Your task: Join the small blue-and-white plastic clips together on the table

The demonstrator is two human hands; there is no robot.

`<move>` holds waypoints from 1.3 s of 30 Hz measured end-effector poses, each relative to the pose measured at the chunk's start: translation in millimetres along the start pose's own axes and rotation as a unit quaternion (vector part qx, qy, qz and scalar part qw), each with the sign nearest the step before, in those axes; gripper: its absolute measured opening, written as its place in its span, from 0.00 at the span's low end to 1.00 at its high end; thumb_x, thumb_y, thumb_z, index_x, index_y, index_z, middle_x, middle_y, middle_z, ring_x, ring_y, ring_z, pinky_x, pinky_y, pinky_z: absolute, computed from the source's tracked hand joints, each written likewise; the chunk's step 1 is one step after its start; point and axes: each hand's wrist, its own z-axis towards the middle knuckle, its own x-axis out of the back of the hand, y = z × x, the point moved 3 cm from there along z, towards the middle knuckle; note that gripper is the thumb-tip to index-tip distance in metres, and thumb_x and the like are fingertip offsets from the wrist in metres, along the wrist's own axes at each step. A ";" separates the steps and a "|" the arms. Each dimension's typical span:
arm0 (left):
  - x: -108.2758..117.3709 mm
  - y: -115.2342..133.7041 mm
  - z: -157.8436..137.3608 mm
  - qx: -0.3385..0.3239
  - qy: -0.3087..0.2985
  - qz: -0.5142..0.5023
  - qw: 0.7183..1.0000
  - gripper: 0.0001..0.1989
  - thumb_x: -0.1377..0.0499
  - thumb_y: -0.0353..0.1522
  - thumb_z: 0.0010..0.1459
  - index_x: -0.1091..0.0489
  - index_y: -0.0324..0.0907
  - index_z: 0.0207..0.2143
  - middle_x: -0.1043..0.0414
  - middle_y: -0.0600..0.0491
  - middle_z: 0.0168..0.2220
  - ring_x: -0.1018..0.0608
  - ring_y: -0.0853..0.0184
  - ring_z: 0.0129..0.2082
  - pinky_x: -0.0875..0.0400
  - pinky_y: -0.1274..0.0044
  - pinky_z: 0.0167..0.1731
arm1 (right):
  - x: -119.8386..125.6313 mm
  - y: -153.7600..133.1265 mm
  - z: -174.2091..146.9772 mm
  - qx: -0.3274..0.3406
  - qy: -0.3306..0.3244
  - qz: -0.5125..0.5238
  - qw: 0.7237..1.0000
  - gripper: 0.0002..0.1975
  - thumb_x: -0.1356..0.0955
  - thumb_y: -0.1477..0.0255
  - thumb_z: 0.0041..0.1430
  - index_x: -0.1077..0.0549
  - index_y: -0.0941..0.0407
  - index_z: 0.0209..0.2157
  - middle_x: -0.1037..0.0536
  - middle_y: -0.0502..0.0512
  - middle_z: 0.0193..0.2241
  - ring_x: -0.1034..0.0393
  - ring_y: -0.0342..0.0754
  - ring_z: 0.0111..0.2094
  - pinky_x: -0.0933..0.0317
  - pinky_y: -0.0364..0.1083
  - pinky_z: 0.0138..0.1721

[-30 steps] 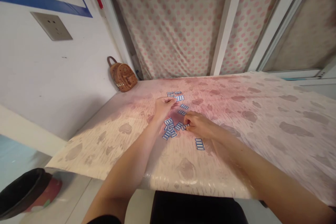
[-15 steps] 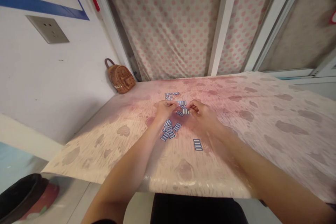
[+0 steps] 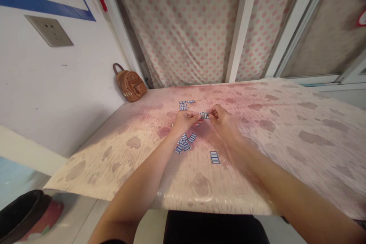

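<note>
Above the middle of the table, both hands meet at a small blue-edged card with pale stripes point(image 3: 204, 115). Thumb and fingers of my left hand point(image 3: 184, 121) pinch its left end. At the right end, my right hand point(image 3: 222, 120) grips it with closed fingertips. Below my left wrist lies a loose pile of similar striped cards point(image 3: 182, 145), partly behind my forearm. One more striped card point(image 3: 214, 157) lies alone nearer the front edge. Beyond my left hand, several cards point(image 3: 183, 105) sit in short rows.
A patterned cover lies over the table point(image 3: 200, 187). At the back left corner, a small brown backpack-shaped bag point(image 3: 132, 85) leans by the wall. Behind the table hangs a dotted curtain point(image 3: 188, 26). A dark, red-sided container point(image 3: 34, 213) stands on the floor at left.
Both hands have drawn closer to each other, my left moving right. The cards seen between them before are now one card held by both, with others hidden behind my left hand.
</note>
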 end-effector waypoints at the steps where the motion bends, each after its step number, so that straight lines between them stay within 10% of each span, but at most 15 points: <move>1: -0.5 -0.2 0.1 0.002 -0.002 -0.003 1.000 0.07 0.31 0.32 0.52 0.20 0.37 0.30 0.19 0.49 0.29 0.18 0.66 0.29 0.25 0.78 0.31 | 0.2 -0.5 -0.1 0.002 0.001 -0.004 1.000 0.04 0.38 0.72 0.58 0.32 0.54 0.35 0.25 0.52 0.29 0.31 0.48 0.31 0.42 0.46 0.33; 26: 11.7 2.4 3.0 0.014 0.034 -0.009 0.999 0.07 0.32 0.33 0.51 0.21 0.36 0.29 0.19 0.48 0.28 0.18 0.66 0.29 0.24 0.77 0.34 | -5.7 8.0 0.7 0.001 -0.022 -0.006 1.000 0.05 0.38 0.73 0.58 0.32 0.53 0.36 0.25 0.53 0.31 0.30 0.49 0.33 0.39 0.47 0.35; 34: 35.2 8.3 6.3 -0.010 0.120 -0.020 0.992 0.04 0.35 0.30 0.54 0.22 0.36 0.29 0.20 0.48 0.27 0.18 0.66 0.29 0.23 0.75 0.36 | -34.4 -20.8 -21.9 0.169 -0.279 0.006 0.945 0.12 0.36 0.83 0.55 0.28 0.54 0.37 0.24 0.55 0.40 0.31 0.51 0.45 0.38 0.50 0.47; 39: 33.6 7.3 7.9 -0.008 0.112 -0.017 0.994 0.05 0.33 0.31 0.53 0.22 0.36 0.29 0.20 0.48 0.28 0.18 0.65 0.29 0.22 0.74 0.36 | -43.9 -21.5 -27.9 0.174 -0.317 -0.031 0.932 0.11 0.35 0.83 0.57 0.29 0.56 0.39 0.27 0.58 0.42 0.33 0.53 0.48 0.39 0.52 0.51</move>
